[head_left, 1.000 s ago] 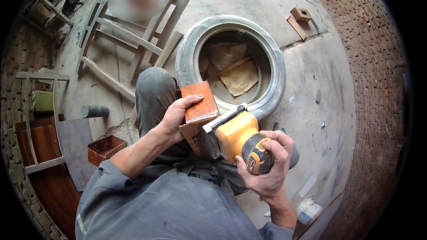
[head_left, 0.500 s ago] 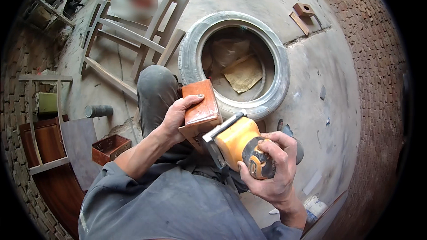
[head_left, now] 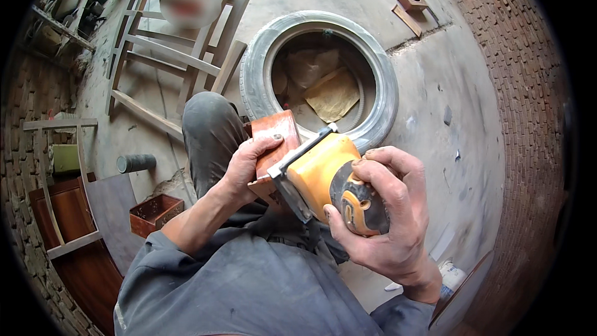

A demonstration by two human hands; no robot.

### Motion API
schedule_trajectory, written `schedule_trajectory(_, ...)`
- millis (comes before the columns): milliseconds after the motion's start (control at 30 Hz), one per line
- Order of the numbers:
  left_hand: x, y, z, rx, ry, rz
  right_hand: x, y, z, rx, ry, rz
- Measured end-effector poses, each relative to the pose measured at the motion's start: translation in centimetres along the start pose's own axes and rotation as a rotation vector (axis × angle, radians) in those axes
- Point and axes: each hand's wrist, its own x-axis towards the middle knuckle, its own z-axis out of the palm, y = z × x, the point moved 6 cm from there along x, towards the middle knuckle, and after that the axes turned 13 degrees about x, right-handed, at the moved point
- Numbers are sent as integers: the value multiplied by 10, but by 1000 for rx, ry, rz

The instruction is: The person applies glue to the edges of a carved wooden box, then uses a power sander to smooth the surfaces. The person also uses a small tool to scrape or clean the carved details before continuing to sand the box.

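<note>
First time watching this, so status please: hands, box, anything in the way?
Left hand gripping reddish wooden box. Right hand gripping yellow sander, up at box's edge; touch unclear. Tire beyond; nothing seen between box and sander.

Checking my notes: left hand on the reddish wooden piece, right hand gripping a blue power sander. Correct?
Not blue: the head view shows the right hand gripping a yellow and black power sander. The left hand is on the reddish wooden piece.

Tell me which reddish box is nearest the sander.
The orange-brown box in the left hand, beside the sander; the open, darker box rests on the floor.
</note>
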Motion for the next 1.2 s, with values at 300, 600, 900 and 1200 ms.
schedule_trajectory(300,4,13,0,-78,-15,-7,-42,3,0,-17,-53,68)
schedule_trajectory(600,-3,1,12,132,47,65,-5,-5,-2,-44,12,-9)
schedule_trajectory(900,4,35,15,260,40,186,-42,5,-20,-12,-184,194)
schedule_trajectory(1200,38,28,39,931,-262,-28,-20,4,-44,-131,-86,122)
